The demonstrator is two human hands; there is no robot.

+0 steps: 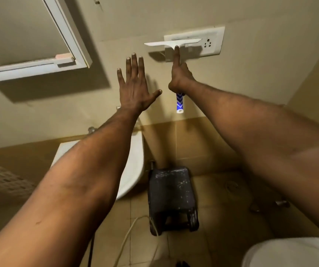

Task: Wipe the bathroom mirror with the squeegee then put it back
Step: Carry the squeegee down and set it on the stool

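My right hand grips a white squeegee by its blue-and-white handle, with the index finger stretched up along its neck. The blade is held against the wall, over the left part of a white switch and socket plate. My left hand is raised beside it with fingers spread, holding nothing, near the beige wall. The white-framed mirror hangs at the upper left, apart from both hands.
A white washbasin juts from the wall below the mirror. A dark stool stands on the tiled floor under the hands. A white toilet shows at the bottom right, and cords trail on the floor.
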